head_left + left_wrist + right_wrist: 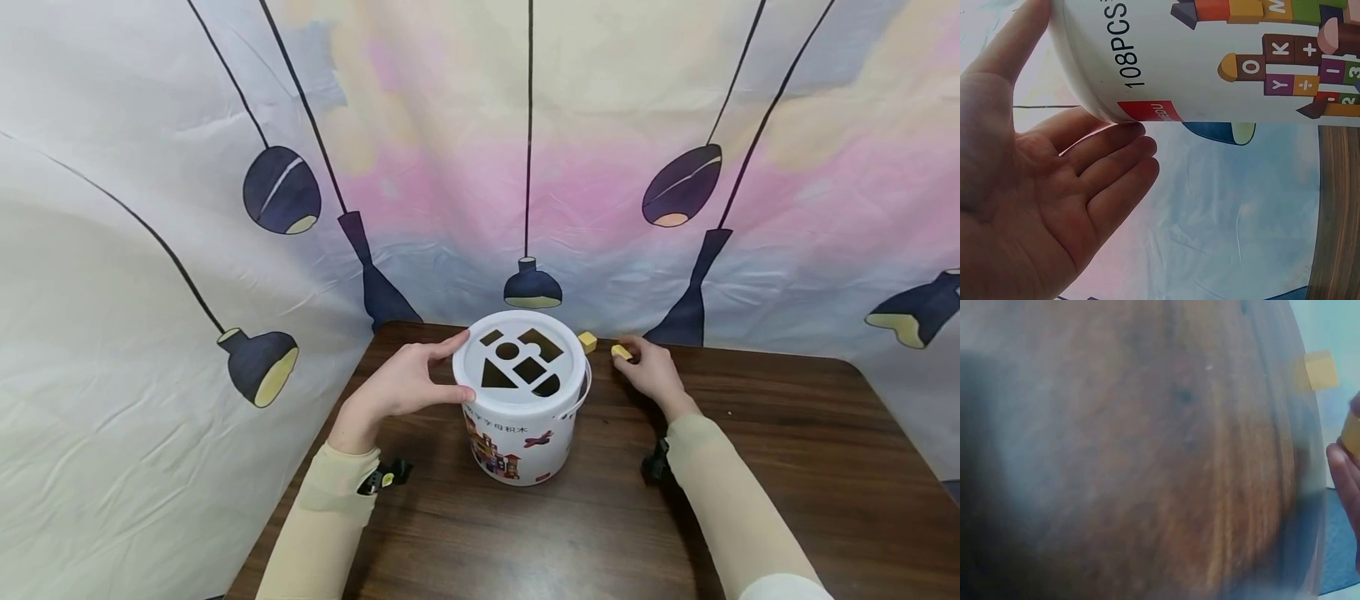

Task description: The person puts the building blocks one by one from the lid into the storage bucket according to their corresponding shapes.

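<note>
A white bucket (521,454) stands upright on the table, its white lid (468,362) cut with several shaped holes, among them a triangle and a circle. My left hand (401,383) rests at the lid's left rim, thumb and forefinger spread against it. In the left wrist view the remaining fingers (1119,181) lie fairly straight beside the bucket's edge. Right of the bucket, my right hand (656,379) pinches a small yellow block (621,352) between thumb and fingers, near the table's back edge. Another yellow block (588,341) sits between that hand and the bucket.
The dark wooden table (795,467) ends at the back against a hanging cloth (450,167) printed with lamps. A thin white handle (587,392) hangs at the bucket's right side. Both wrists wear small black cameras.
</note>
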A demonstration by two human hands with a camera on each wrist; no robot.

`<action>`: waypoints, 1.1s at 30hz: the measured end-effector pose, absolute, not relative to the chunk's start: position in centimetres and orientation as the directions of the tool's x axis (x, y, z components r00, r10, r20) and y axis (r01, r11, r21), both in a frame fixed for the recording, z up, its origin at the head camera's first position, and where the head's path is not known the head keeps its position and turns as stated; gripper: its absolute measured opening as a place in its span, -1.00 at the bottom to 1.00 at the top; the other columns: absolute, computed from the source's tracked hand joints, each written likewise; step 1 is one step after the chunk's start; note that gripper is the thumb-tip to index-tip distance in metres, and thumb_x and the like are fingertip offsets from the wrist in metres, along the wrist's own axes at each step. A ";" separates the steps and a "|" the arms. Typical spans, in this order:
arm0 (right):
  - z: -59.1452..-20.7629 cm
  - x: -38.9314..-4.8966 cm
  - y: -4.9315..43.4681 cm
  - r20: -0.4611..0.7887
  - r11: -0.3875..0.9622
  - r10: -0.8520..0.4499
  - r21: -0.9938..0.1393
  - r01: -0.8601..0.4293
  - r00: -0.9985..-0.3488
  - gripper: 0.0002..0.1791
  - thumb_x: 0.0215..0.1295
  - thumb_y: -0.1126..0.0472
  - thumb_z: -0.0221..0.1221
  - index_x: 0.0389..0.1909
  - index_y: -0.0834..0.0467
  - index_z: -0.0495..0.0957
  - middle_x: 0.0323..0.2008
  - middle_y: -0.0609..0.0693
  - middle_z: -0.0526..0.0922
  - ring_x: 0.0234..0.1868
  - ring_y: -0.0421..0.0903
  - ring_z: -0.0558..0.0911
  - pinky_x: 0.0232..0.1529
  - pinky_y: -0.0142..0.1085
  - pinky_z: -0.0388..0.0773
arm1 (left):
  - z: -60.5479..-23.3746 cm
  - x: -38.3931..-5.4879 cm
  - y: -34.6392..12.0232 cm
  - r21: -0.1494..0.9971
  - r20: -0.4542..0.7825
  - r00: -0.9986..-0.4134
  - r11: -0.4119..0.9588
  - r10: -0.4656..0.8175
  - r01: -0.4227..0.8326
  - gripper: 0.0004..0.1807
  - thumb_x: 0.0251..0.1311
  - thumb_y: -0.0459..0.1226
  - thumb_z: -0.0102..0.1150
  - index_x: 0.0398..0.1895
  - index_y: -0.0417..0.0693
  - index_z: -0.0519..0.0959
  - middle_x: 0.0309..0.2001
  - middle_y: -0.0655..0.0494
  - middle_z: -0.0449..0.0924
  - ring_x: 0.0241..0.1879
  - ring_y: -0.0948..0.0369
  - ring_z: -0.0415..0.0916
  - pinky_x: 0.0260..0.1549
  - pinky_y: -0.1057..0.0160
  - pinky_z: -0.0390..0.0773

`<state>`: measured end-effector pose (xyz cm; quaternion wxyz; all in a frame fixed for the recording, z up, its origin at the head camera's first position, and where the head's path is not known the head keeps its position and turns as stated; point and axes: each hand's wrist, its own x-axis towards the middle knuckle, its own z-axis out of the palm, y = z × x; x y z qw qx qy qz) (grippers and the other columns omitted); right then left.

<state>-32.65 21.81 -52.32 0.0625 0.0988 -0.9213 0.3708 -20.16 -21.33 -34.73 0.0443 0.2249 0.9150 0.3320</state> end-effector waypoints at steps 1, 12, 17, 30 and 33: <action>-52.3 -32.5 21.7 0.189 0.695 -0.141 -0.680 -0.233 -0.972 -0.48 0.56 0.08 0.21 0.42 0.23 0.55 0.13 0.33 0.68 0.10 0.30 0.65 0.12 0.21 0.57 | -34.7 -20.1 -21.3 0.626 0.069 -0.896 0.680 0.440 0.382 0.07 0.12 0.14 0.61 0.67 0.16 0.30 0.53 0.03 0.41 0.51 0.04 0.36 0.38 -0.16 0.44; -51.8 -31.2 21.2 0.051 0.482 -0.075 -0.873 -0.081 -0.996 -0.53 0.49 0.13 0.30 0.31 0.27 0.62 0.13 0.27 0.70 -0.12 0.04 0.76 -0.15 -0.25 0.68 | -34.9 -20.3 -21.5 0.632 0.074 -0.900 0.677 0.431 0.376 0.07 0.10 0.16 0.61 0.67 0.20 0.30 0.53 0.02 0.41 0.45 0.06 0.44 0.34 -0.13 0.48; -51.5 -30.8 21.1 0.018 0.450 -0.095 -0.891 -0.059 -0.995 -0.39 0.39 0.03 0.43 0.33 0.27 0.59 0.16 0.27 0.67 0.06 0.12 0.69 -0.10 -0.29 0.64 | -34.9 -20.3 -21.5 0.636 0.074 -0.898 0.673 0.434 0.377 0.07 0.11 0.15 0.61 0.67 0.19 0.30 0.53 -0.01 0.40 0.39 0.06 0.50 0.31 -0.17 0.50; -50.6 -29.5 20.1 0.133 0.419 -0.214 -0.882 -0.214 -0.968 -0.46 0.60 0.04 0.26 0.40 0.29 0.57 0.17 0.28 0.71 -0.05 0.11 0.80 -0.02 -0.04 0.75 | -34.8 -20.2 -21.5 0.623 0.067 -0.900 0.686 0.431 0.375 0.06 0.11 0.14 0.61 0.66 0.17 0.32 0.52 -0.03 0.41 0.48 0.02 0.40 0.33 -0.17 0.49; -50.2 -29.1 19.8 0.132 0.441 -0.217 -0.871 -0.217 -0.967 -0.44 0.57 0.01 0.28 0.41 0.27 0.56 0.16 0.23 0.73 -0.03 0.06 0.78 -0.02 -0.10 0.73 | -34.8 -20.2 -21.5 0.626 0.066 -0.899 0.684 0.433 0.375 0.06 0.11 0.14 0.61 0.66 0.18 0.31 0.53 -0.03 0.41 0.47 0.03 0.41 0.31 -0.17 0.50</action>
